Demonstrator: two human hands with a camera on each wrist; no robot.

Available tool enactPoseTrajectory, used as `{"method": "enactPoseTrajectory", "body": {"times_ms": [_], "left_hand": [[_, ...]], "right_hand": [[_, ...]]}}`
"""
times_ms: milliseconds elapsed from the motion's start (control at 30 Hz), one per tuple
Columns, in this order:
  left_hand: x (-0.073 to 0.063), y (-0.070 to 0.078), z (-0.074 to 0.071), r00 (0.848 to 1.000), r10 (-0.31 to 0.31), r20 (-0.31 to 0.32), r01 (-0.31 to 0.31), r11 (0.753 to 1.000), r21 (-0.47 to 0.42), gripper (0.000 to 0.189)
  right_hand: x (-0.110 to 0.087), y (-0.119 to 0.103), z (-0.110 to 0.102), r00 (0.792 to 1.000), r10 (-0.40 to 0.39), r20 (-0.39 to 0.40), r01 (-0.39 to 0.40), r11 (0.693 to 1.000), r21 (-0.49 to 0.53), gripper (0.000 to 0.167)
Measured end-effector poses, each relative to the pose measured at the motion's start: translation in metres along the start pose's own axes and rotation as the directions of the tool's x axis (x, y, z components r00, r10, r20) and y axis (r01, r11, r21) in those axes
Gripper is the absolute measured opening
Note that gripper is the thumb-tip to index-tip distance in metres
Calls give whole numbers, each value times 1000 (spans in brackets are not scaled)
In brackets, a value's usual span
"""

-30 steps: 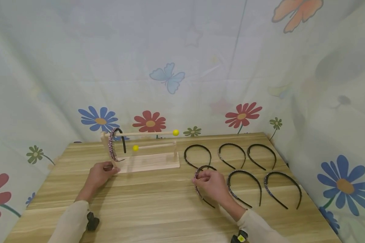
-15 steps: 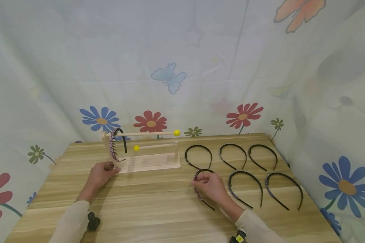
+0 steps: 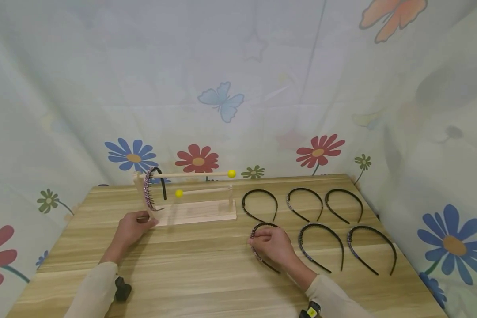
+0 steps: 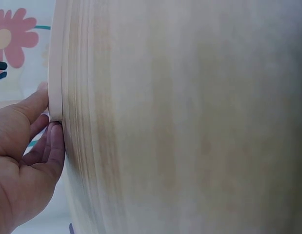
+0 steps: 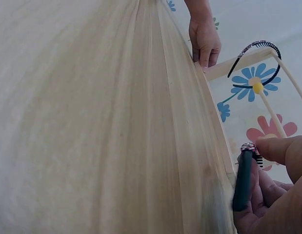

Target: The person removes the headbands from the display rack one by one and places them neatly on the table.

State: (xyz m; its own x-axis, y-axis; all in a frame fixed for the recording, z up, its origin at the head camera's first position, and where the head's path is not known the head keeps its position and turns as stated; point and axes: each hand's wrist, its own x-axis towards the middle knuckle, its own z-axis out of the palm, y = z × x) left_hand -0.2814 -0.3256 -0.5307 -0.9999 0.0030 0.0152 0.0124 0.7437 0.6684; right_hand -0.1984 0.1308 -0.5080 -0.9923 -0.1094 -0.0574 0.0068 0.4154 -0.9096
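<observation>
A wooden stand [image 3: 198, 213] with two horizontal rods tipped by yellow balls sits at the left middle of the table. Its upper rod carries a black toothed headband [image 3: 146, 190] with pink sparkling stones, near the left post. My left hand [image 3: 132, 227] grips the stand's base at its near left corner; in the left wrist view the thumb lies on one face of the board's edge, the fingers against the other. My right hand [image 3: 276, 246] pinches another stone-studded headband [image 5: 243, 180] by its decorated side, thumb against the stones. Part of that headband is hidden by the fingers.
Several black headbands lie in two rows at the right, among them one just behind my right hand [image 3: 259, 190] and one beside it [image 3: 322, 225]. The wooden table [image 3: 206, 278] ends against a flower-printed cloth backdrop [image 3: 262, 110].
My right hand has shifted slightly left and toward me with the headband, which has turned a little. The left hand stays on the stand. The head view has drifted slightly.
</observation>
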Motion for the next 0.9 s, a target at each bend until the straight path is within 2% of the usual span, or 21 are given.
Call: {"method": "enactPoseTrajectory", "body": {"times_ms": [200,367,733,900], "left_hand": [[0,0,0,1000,3,3,-3,1000,1,57],[0,0,0,1000,4,3,-4,1000,-4,57],[-2,4,-2,1000,7,1,-7,1000,2,57],[-3,4,-1,1000,5,-5,-5,1000,5,57]], "right_hand": [[0,1,1,999,27,25,-28,999,25,37],[0,1,2,999,25,43,-24,1000,-4,36],[0,4,-2,999,-24,44,26,999,-40,29],[5,-6,-7,997,-76,25,77,995,-61,26]]}}
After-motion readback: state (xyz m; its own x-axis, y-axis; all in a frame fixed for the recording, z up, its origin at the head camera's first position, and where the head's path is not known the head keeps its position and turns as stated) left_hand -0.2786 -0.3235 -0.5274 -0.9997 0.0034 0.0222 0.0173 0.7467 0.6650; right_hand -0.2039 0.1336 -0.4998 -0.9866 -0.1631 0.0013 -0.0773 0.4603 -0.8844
